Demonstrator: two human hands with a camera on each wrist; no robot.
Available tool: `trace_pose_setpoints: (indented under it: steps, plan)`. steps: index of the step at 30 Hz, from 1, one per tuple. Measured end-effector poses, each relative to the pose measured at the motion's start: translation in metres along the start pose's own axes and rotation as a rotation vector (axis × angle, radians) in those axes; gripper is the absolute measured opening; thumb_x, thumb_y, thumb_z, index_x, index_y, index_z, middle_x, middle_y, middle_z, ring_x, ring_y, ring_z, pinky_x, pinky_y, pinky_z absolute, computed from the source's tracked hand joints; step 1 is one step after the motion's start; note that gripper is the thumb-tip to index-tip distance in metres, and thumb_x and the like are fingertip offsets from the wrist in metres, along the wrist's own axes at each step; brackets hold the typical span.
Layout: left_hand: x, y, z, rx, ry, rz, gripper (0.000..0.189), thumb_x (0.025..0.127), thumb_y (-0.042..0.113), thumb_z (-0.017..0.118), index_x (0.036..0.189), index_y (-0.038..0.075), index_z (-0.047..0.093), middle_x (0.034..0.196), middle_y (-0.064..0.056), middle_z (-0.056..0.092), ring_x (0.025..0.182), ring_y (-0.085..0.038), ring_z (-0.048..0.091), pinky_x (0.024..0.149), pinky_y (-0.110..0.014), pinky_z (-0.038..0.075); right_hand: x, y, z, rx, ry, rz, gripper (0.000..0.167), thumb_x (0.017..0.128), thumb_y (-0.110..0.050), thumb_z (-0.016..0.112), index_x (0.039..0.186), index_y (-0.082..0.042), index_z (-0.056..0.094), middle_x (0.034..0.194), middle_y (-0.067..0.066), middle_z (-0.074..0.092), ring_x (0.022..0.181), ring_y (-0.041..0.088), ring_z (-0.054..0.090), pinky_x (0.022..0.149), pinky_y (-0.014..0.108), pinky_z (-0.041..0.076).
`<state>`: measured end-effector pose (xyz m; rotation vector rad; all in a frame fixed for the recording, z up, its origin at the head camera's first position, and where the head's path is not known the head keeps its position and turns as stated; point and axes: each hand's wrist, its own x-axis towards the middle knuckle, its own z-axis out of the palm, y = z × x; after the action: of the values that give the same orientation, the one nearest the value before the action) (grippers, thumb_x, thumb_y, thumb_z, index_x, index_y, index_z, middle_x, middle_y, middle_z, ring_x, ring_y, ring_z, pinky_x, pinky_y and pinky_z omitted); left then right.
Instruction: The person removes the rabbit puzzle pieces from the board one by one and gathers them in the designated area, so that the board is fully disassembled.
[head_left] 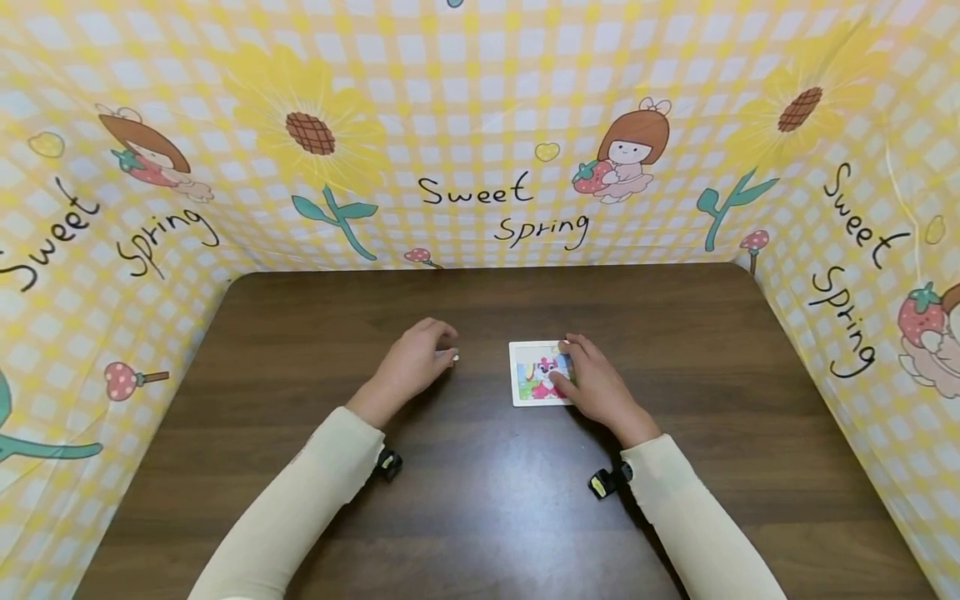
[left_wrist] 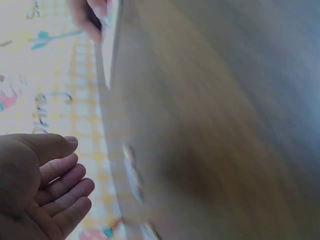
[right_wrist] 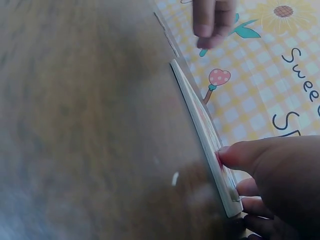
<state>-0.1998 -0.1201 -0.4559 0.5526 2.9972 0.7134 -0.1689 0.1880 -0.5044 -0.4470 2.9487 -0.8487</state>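
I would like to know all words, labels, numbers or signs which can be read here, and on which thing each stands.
"Sweet Spring": on the cloth, three times in the head view (left, middle, right); only partly visible in both wrist views.
Board: no readable words; its details are too small.
Cameras on the wrists: any marks are too small to read.

Picture board (head_left: 534,375) is showing a white border, with a pink-and-white character standing out against blue and green. Tabletop (head_left: 480,517) is running dark brown wood grain, going greyish under glare. Cloth (head_left: 465,100) is carrying yellow-and-white gingham; prints are repeating: yellow sunflowers (head_left: 310,133) with brown crosshatched centres and teal stems, black lettering (head_left: 476,192), white-dotted pink mushrooms (head_left: 120,381). Both sleeves (head_left: 300,500) are reading plain cream. Wrist units (head_left: 602,484) are showing black with yellow.
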Motion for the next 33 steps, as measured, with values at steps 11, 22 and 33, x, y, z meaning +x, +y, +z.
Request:
trace_pose_setpoints:
  steps: [11, 22, 33]
  plan:
    - [0.031, 0.066, 0.012, 0.019, -0.044, 0.105, 0.031, 0.093, 0.025, 0.067, 0.119, 0.009, 0.064, 0.123, -0.007, 0.059, 0.110, -0.022, 0.059, 0.094, -0.037, 0.048, -0.001, -0.001, -0.005, 0.085, -0.019, 0.020, 0.066, 0.093, -0.033, 0.066, 0.143, 0.001, 0.041, 0.152, 0.019, 0.033, 0.140, 0.035, 0.028, 0.112, 0.051, 0.026]
    - [0.044, 0.096, 0.043, 0.045, -0.158, 0.104, 0.038, 0.093, 0.032, 0.067, 0.125, 0.012, 0.062, 0.126, -0.005, 0.057, 0.113, -0.019, 0.058, 0.094, -0.036, 0.048, -0.003, 0.011, -0.018, 0.109, -0.054, 0.027, 0.069, 0.093, -0.034, 0.066, 0.146, 0.001, 0.039, 0.152, 0.020, 0.032, 0.136, 0.038, 0.035, 0.106, 0.055, 0.033]
    - [0.055, 0.108, 0.059, 0.101, -0.201, 0.125, 0.043, 0.093, 0.032, 0.067, 0.129, 0.011, 0.061, 0.128, -0.006, 0.056, 0.112, -0.019, 0.058, 0.093, -0.034, 0.049, -0.003, 0.013, -0.023, 0.075, -0.067, 0.029, 0.063, 0.095, -0.032, 0.064, 0.145, 0.000, 0.042, 0.151, 0.020, 0.034, 0.136, 0.037, 0.036, 0.106, 0.054, 0.034]
